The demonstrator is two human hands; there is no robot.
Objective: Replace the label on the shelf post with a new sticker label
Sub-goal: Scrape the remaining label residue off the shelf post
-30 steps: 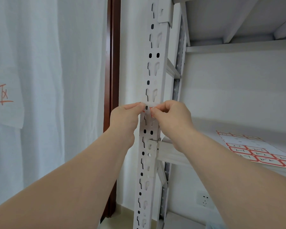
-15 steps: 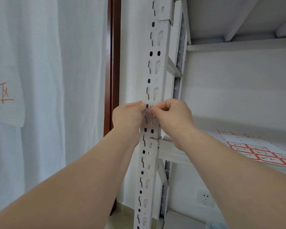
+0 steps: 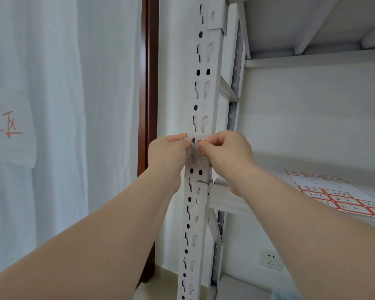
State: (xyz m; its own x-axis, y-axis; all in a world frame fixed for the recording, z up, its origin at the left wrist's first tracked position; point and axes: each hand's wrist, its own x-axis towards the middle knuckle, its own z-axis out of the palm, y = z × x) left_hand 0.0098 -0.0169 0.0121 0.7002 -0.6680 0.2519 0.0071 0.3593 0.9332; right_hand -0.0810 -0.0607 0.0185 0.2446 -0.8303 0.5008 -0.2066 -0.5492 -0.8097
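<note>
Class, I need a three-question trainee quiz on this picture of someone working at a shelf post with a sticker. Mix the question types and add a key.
1. True or false: both hands are at the shelf post, at the same height.
2. Multiple choice: the sticker sheet lies
A. on the floor
B. on the shelf to the right of the post
C. pinned to the curtain
3. Fill in: the small label pinched at the right hand has a ___ border.

Key
1. True: the left hand and the right hand meet at the post's front.
2. B
3. red
</note>
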